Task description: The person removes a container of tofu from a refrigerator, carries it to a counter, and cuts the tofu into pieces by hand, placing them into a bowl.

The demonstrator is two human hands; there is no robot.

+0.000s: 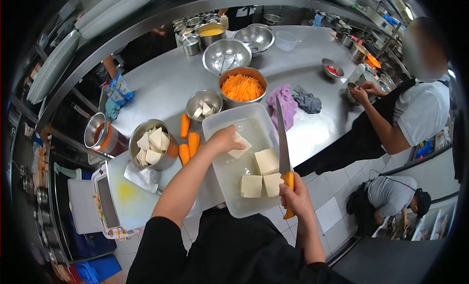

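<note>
My left hand (224,139) is closed on a white piece of tofu (240,146) over the clear plastic tub (220,193). In the tub, several pale tofu blocks (251,185) lie in cloudy liquid. Wrapped round the yellow handle of a long knife (284,137), my right hand (297,196) is at the tub's right edge, blade pointing away from me. Left of the tub, peeled carrots (193,142) lie by a metal pot (155,163) of cut tofu. A small metal bowl (195,119) behind them holds more white pieces.
Shredded carrot fills a metal pot (263,93) behind the tub, near a purple cloth (286,100) and a grey cloth (308,100). On the right, a co-worker (386,118) handles something red over a bowl. Another person (393,193) bends low. A shelf (205,1) spans overhead.
</note>
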